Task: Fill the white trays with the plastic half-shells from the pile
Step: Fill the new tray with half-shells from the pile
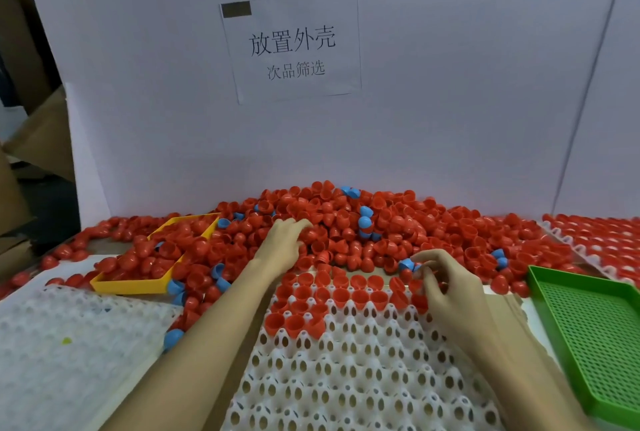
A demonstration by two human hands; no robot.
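Pile (346, 222): a big heap of red shells with a few blue ones, at the back of the desk (69, 274), against the white wall (450, 84).
Tray (346, 361): white, full of holes, in the middle of the desk, in front of the pile. Its long side runs from the person to the pile.
Shells in tray (332, 295): red, in the far rows only. Most sit with the open side up.
Left hand (284, 243): it reaches into the pile just past the far edge of the tray. Its fingers are spread and lie on the red shells. I cannot tell if it grips one.
Right hand (446, 285): it is over the far right corner of the tray. Its fingertips are bent and pinch a red shell (415, 283).
Blue shell (406, 263): just beside the right fingertips.
Yellow tray (138, 287): on the left, partly full of red shells.
Green tray (588, 326): on the right, near the right arm.
Other white trays (69, 344): one on the near left; one filled with red shells at the far right.
Paper sign (292, 46): stuck on the wall above the pile.
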